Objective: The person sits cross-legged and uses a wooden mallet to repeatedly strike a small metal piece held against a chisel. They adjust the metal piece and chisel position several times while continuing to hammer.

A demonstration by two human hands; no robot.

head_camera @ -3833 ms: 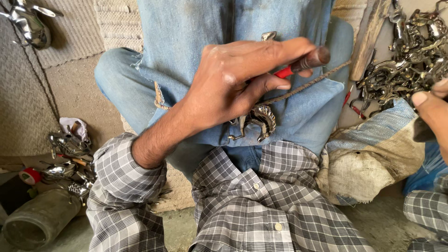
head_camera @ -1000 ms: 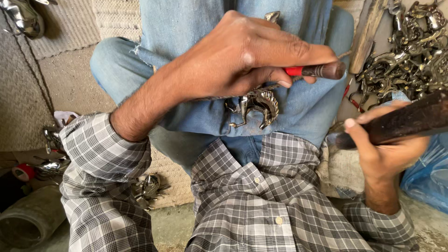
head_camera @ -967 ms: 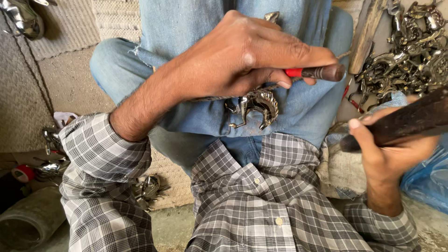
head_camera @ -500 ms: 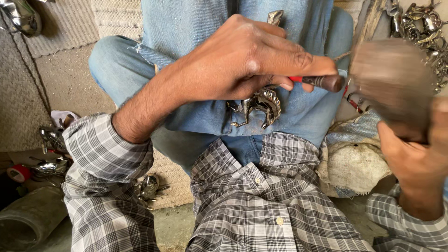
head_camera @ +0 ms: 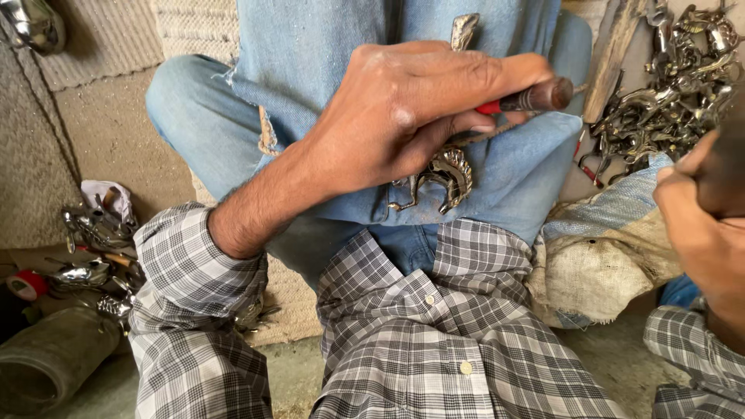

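My left hand point(head_camera: 403, 116) is shut around a chisel-like tool point(head_camera: 535, 97) with a red band and a dark blunt end. Its thin shaft slants down onto a small shiny metal horse figurine point(head_camera: 438, 174) that lies on my jeans-covered lap. My palm hides part of the figurine. Another small metal piece point(head_camera: 464, 31) rests higher up on the jeans. My right hand point(head_camera: 698, 225) is at the right edge, closed on a dark wooden mallet point(head_camera: 729, 155) that is blurred and partly out of view. The mallet is apart from the tool's end.
A heap of metal figurines point(head_camera: 667, 101) and a wooden stick point(head_camera: 613, 46) lie at the upper right, above a stuffed sack point(head_camera: 605, 264). More metal pieces point(head_camera: 97, 233), a red tape roll point(head_camera: 27, 283) and a dark cylinder point(head_camera: 46, 361) sit at the left.
My right hand swung the mallet up close to the tool's end half a second ago and has since drawn back to the right edge. My left hand has kept the tool on the figurine.
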